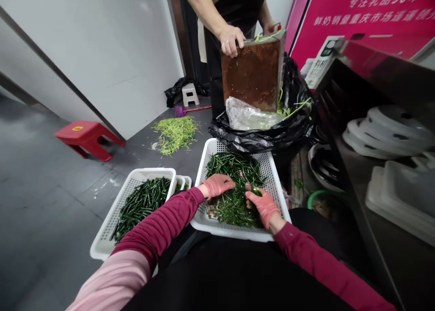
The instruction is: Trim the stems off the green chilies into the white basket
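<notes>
Pink panel “专注乳品90年”, carton “有机”

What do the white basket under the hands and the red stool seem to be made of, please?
The basket looks like rigid plastic, fairly matte, judging by its evenly perforated walls. The stool is probably moulded plastic, smooth-looking, its seat and legs seemingly one piece.

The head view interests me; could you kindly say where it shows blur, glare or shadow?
Head view: the white trays at right look soft; glare brightens the floor at left; shadow nearly blackens the space below the dark counter.
</notes>
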### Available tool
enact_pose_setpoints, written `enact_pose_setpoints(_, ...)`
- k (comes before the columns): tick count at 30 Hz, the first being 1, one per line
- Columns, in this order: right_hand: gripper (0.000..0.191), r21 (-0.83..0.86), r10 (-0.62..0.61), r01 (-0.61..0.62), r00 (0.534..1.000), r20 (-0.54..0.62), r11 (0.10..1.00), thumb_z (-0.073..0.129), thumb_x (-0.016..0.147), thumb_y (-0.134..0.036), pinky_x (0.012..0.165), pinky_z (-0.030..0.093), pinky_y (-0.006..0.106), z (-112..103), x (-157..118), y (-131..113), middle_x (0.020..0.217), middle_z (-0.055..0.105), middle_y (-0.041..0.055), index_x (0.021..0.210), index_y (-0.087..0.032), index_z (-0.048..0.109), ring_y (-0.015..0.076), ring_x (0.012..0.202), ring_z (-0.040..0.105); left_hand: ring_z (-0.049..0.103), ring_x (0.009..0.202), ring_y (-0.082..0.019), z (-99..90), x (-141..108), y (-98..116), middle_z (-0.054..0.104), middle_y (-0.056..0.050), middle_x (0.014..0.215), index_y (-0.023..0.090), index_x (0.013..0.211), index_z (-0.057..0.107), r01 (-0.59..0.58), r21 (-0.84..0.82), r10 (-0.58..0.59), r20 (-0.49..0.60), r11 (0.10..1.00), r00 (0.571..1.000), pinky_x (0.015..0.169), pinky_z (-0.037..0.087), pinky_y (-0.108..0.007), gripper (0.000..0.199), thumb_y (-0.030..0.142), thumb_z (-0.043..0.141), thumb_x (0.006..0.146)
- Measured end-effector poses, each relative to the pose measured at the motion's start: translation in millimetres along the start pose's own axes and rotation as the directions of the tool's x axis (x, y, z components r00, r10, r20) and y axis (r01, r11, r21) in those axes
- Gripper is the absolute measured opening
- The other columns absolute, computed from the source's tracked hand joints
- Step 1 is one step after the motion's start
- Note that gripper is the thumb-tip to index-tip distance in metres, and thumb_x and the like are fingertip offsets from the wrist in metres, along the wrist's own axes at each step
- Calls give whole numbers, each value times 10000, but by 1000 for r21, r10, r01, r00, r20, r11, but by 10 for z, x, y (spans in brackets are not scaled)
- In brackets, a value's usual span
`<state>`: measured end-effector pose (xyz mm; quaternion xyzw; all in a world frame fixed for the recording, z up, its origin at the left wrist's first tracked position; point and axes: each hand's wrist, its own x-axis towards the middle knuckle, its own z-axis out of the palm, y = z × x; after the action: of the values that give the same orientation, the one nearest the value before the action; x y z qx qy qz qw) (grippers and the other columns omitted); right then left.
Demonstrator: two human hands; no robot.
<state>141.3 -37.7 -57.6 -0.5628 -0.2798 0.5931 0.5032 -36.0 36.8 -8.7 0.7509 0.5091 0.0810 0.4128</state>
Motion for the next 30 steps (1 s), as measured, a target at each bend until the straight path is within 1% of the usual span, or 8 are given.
enact_pose_setpoints(3, 342, -320, -217, 228, 974, 69, 920, 728, 533, -269, 682, 437, 283, 35, 69, -90, 767, 659, -3, 865, -212, 672, 152, 683, 577, 426, 473, -74, -37, -89, 73, 514, 37, 555, 159, 685, 634, 27, -94, -21, 61, 995, 998, 427, 323, -181, 306, 430, 494, 703)
enact_pose_setpoints(6, 257, -482, -233, 280, 960, 156, 830, 749, 477, -266, 694, 424, 278, 63, 96, -136, 714, 660, -14, 723, -225, 687, 159, 685, 572, 313, 373, -63, 8, -156, 104, 392, 55, 445, 153, 717, 623, 73, -134, -54, 139, 988, 989, 357, 239, -200, 277, 403, 503, 697)
enact_pose_setpoints(10, 180, -458, 52, 52, 976, 210, 887, 725, 519, -294, 482, 381, 254, 111, 16, -55, 496, 585, -33, 647, -194, 647, 118, 447, 483, 449, 478, -94, 133, -178, 179, 504, 18, 529, 169, 724, 626, 17, 112, -29, 109, 994, 994, 447, 333, -202, 234, 364, 497, 721)
enact_pose_setpoints(15, 159, -2, 261, -263, 960, 102, 965, 692, 576, -252, 398, 363, 245, 154, -133, 75, 485, 579, -20, 650, -180, 571, 125, 409, 494, 562, 738, -187, 219, -77, 231, 596, -72, 684, 143, 605, 591, 129, 339, -121, -45, 932, 992, 630, 397, -266, 303, 373, 473, 763)
enact_pose_setpoints(19, 147, 217, 338, -397, 904, 263, 892, 616, 664, -257, 383, 379, 244, 90, -133, 37, 506, 565, 5, 601, -162, 522, 120, 417, 499, 492, 521, -93, 165, -139, 99, 530, 3, 557, 172, 757, 577, 62, -78, -67, -61, 995, 996, 514, 373, -202, 342, 453, 388, 804)
enact_pose_setpoints(23, 119, 313, 304, -406, 895, 326, 859, 628, 676, -225, 393, 393, 220, 64, -108, -12, 582, 591, 5, 756, -146, 587, 99, 441, 507, 338, 349, -56, 196, -355, 59, 397, 69, 421, 161, 830, 518, 4, -539, 3, 12, 843, 1000, 381, 285, -175, 378, 499, 352, 803)
enact_pose_setpoints(27, 230, 332, 296, -386, 910, 292, 860, 682, 634, -225, 434, 426, 219, 110, -110, -45, 575, 578, -8, 837, -141, 611, 96, 466, 517, 337, 331, -48, 314, -514, 132, 400, 71, 408, 151, 724, 511, 68, -630, 41, 157, 773, 987, 351, 251, -165, 290, 440, 500, 731)
enact_pose_setpoints(30, 277, 279, 191, -222, 972, 136, 934, 726, 572, -237, 421, 414, 219, 103, -105, -88, 564, 570, -10, 800, -131, 608, 101, 470, 509, 341, 342, -50, 314, -526, 83, 406, 73, 419, 149, 777, 537, 106, -630, -77, 74, 769, 994, 370, 280, -170, 313, 455, 493, 730)
